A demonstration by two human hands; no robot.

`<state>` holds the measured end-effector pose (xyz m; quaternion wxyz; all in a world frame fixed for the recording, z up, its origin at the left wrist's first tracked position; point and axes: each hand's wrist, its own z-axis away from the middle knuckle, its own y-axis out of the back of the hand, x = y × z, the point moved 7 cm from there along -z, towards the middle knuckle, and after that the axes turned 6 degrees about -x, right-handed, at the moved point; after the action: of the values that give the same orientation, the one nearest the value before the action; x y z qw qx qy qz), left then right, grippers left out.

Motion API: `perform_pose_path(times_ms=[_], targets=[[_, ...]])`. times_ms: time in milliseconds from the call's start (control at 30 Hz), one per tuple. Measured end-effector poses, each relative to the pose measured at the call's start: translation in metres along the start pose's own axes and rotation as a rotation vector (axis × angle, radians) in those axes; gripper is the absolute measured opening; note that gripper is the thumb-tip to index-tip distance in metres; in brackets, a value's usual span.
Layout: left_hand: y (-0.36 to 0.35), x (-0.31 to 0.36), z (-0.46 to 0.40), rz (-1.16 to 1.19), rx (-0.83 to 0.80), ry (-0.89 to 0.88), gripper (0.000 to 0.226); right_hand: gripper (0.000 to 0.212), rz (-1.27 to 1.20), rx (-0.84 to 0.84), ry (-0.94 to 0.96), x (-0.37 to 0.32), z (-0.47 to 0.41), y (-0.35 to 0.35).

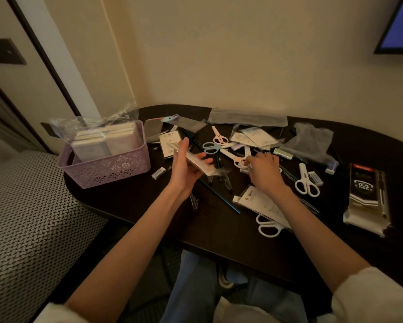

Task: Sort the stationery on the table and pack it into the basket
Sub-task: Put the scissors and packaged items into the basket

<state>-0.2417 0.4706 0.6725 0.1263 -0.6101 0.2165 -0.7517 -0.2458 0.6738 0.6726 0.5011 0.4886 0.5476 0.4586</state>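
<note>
A purple perforated basket [107, 169] stands at the table's left end with wrapped notepads [104, 142] inside. My left hand [185, 167] holds a flat clear packet [201, 164] above the table, just right of the basket. My right hand [264, 170] rests palm down among the stationery, fingers pinched on a small white item [245, 170] beside pink-handled scissors [233, 157]. Blue scissors [211, 147], small pink scissors [219, 135] and two white scissors [306, 183] [268, 226] lie scattered. What the pinched item is, I cannot tell.
The dark table [130, 206] also carries a 0.5 mm pen box [366, 197] at right, erasers [158, 172], a dark pencil [221, 197], paper packets [258, 203] and empty plastic bags [247, 117] by the wall. A patterned seat [28, 217] lies left.
</note>
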Motion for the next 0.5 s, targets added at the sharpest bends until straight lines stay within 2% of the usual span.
perform_pose_path(times_ms=[100, 267, 367, 500], targets=[[0.002, 0.000, 0.000, -0.051, -0.040, -0.001, 0.089, 0.034, 0.053, 0.044, -0.024, 0.001, -0.001, 0.004], [0.007, 0.014, -0.002, -0.159, -0.104, -0.122, 0.083, 0.026, 0.027, 0.202, -0.037, 0.007, 0.008, 0.022], [0.008, 0.025, 0.000, -0.208, -0.134, -0.197, 0.071, 0.018, -0.031, 0.327, -0.027, 0.005, 0.021, 0.048], [0.009, 0.032, -0.003, -0.176, -0.118, -0.196, 0.049, 0.014, -0.315, 0.436, 0.054, -0.012, 0.046, 0.088]])
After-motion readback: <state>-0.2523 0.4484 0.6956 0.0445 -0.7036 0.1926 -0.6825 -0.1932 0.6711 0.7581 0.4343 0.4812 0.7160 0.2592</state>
